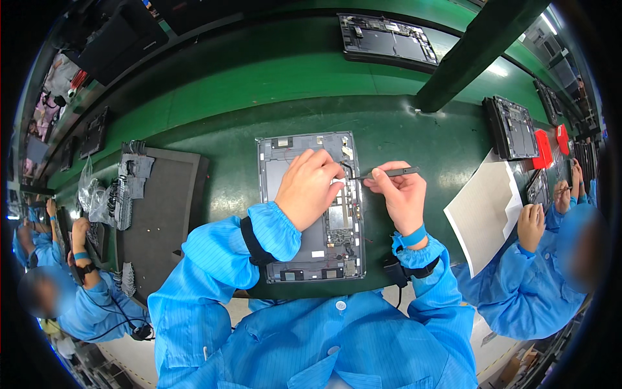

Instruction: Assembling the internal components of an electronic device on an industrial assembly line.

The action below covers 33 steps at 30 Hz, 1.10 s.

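Note:
An opened grey laptop or tablet housing (278, 175) lies on the green bench in front of me, its circuit board (338, 217) and cables exposed along the right half. My left hand (307, 187) rests over its upper middle, thumb and fingers pinched near the board; a small white bit shows at the fingertips, too small to name. Just past the housing's right edge, my right hand (403, 198) grips dark tweezers (405, 171). Their tip points left at the board's upper edge, close to my left fingertips. Whether the tip touches a part, I cannot tell.
At left, a dark foam tray (155, 220) holds a stack of grey pieces (133, 175) beside a clear plastic bag (94, 194). Paper sheets (483, 214) lie at right. Another opened device (389, 42) sits on the far shelf, near a dark post (479, 55). Co-workers sit both sides.

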Motion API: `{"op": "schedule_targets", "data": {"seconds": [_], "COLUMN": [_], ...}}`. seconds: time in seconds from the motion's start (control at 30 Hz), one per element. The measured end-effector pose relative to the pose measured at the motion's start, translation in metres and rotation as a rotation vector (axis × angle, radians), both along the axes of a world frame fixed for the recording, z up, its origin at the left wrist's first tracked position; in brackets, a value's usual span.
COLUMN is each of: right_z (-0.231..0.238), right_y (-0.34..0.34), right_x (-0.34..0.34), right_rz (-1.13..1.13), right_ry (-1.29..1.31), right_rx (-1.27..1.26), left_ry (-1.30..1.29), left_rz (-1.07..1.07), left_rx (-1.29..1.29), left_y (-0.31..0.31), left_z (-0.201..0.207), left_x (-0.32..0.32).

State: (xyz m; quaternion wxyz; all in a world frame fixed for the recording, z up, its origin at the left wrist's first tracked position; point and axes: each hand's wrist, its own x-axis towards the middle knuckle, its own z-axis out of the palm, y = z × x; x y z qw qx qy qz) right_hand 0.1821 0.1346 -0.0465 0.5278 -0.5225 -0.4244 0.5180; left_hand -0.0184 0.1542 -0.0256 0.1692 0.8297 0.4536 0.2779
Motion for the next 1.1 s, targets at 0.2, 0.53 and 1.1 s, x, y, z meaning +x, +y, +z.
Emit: {"op": "schedule_targets", "data": {"seconds": [0.2,0.53,1.1], "right_z": [-0.0015,-0.0018,-0.0057], "right_y": [0.0013,0.0007,0.0019], "right_x": [-0.0001,-0.0053,-0.0086], "right_rz": [-0.001,-0.009,0.010], "right_ry": [0.025,0.035,0.077], "right_rx": [0.005,0.034,0.063], "left_ry": [0.003,0.001,0.029], "left_rz": [0.003,0.008,-0.086], "left_rx": [0.006,-0.011,0.030], "left_y": [0.0002,-0.0003,-0.0006], "left_z": [0.0000,-0.0003,-0.0020], "left_x": [0.0010,0.0009,0.0003]}}
